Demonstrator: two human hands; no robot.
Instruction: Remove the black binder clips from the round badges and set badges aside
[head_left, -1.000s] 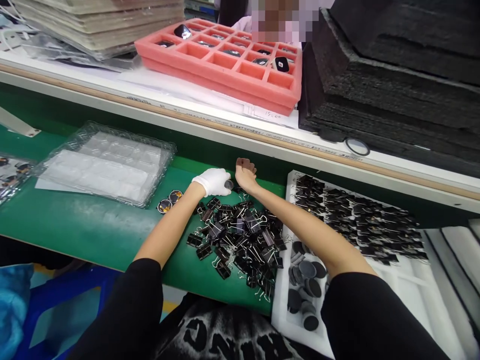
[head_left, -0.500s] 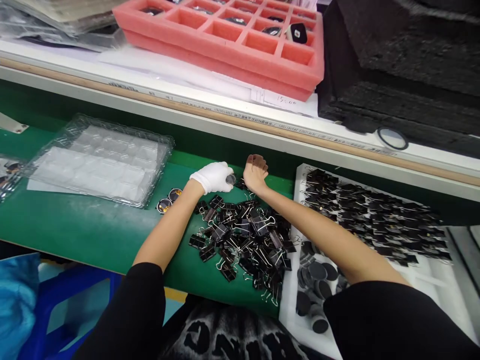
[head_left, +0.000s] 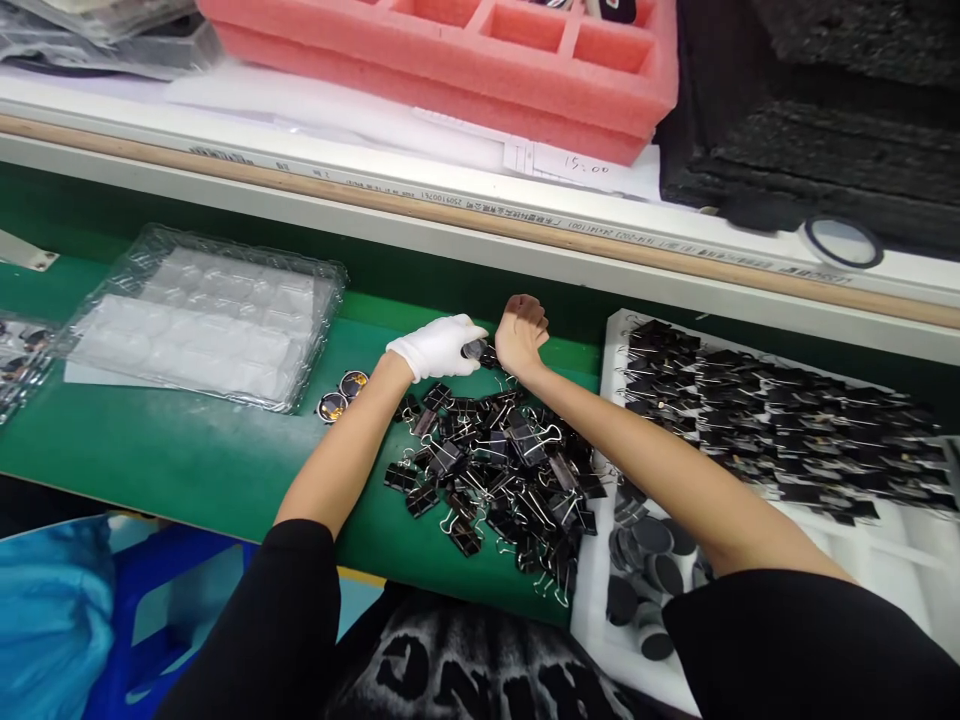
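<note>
My left hand (head_left: 442, 347), in a white glove, grips a small grey round disc (head_left: 474, 349) between thumb and fingers. Bare, my right hand (head_left: 521, 335) is just right of it, fingers curled, with a black binder clip (head_left: 490, 357) between the two hands; its fingertips are partly hidden. Below the hands a heap of black binder clips (head_left: 487, 460) lies on the green table (head_left: 225, 455). Two round pieces with orange and black insides (head_left: 353, 384) sit left of my left wrist.
Clear plastic trays (head_left: 202, 320) lie at left. On the right, a white foam tray (head_left: 592, 590) holds rows of clips and loose grey discs (head_left: 652, 535). A pink foam box (head_left: 450, 75) and black foam (head_left: 795, 130) stand on the shelf behind a raised ledge.
The view has shifted, so the pink box sits higher in the picture. Both hands stay close together, and a dark clip now shows between them beside the disc.
</note>
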